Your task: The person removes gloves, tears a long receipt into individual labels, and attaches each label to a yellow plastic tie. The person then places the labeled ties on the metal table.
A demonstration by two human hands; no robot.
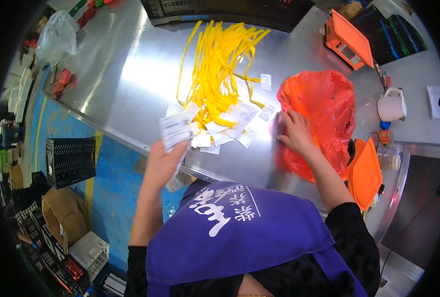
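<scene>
My left hand [164,161] is closed around a strip of white printed labels [175,127], held up at the near edge of the table. Part of the strip hangs below my fingers. Just beyond it lies a bundle of yellow straps [215,69], fanned out across the metal, with white tags [240,116] heaped at the near ends. My right hand [297,132] rests with fingers spread at the left side of a red plastic bag [324,99]. Its fingertips lie against the bag's edge, and nothing shows between them. What the bag contains is hidden.
A black crate [225,7] stands at the table's far edge. To the right are an orange scale [347,39], another orange-topped device [366,173] and a pale jug [391,105]. Clear plastic [57,37] lies at far left. A black basket [71,161] and cardboard box [64,215] stand on the blue floor.
</scene>
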